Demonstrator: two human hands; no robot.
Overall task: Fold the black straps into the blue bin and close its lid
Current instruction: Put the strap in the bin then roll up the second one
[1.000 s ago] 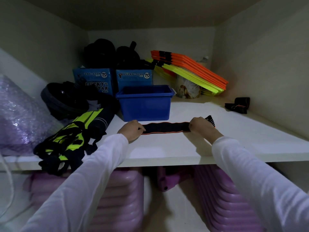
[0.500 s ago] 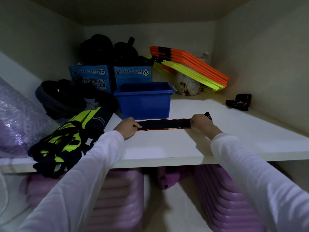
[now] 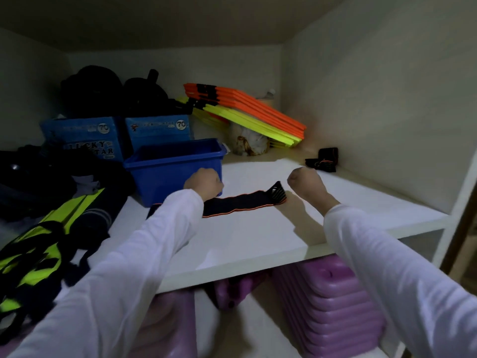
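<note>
A long black strap point(image 3: 240, 202) with orange edging lies flat on the white shelf point(image 3: 258, 236), its left end passing under my left sleeve. Both hands hover just above it, holding nothing. My left hand point(image 3: 204, 183), fingers curled, is in front of the open blue bin point(image 3: 165, 177), near the bin's right front corner. With its fingers also curled, my right hand point(image 3: 305, 183) is just right of the strap's ribbed right end. A second black strap point(image 3: 321, 160) lies bundled at the back right by the wall. No lid is in view.
Two blue cardboard boxes point(image 3: 85, 140) with dark gear on top stand behind the bin. Orange and yellow flat boards point(image 3: 247, 112) lean at the back. Neon-yellow and black gear point(image 3: 38, 241) fills the shelf's left side. Purple containers point(image 3: 327, 301) sit below the shelf.
Both hands have let go of the strap's ends and lifted off it, moving toward the back of the shelf. The strap now lies loose and slightly rumpled. The camera view shifted left.
</note>
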